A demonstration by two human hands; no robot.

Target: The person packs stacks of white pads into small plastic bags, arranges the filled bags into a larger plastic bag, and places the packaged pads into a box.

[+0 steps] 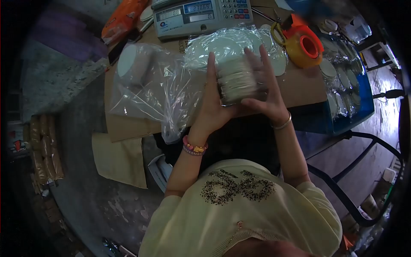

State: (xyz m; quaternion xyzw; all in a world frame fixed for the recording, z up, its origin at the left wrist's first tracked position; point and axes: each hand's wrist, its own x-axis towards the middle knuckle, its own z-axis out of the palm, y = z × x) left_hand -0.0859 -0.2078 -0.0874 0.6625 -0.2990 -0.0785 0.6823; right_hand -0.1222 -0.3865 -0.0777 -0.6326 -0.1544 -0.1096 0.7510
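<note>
A stack of thin whitish discs (239, 81), blurred by motion, stands between my two hands. My left hand (214, 100) is on the stack's left side, fingers stretched out and pointing away from me. On the right side is my right hand (270, 92), its fingers spread and the thumb reaching toward the stack's near edge. Just beyond the stack lie pale round pieces in clear plastic (220, 45). To the left, a clear plastic bag (165, 92) holds a white roll-shaped stack (127, 60).
A digital scale (201, 17) sits at the back of the cardboard-covered table (304, 85). Orange tape dispenser (305, 45) and scissors (278, 32) are at the right. A blue bin (364, 100) holds wrapped discs. An orange bag (124, 19) lies back left.
</note>
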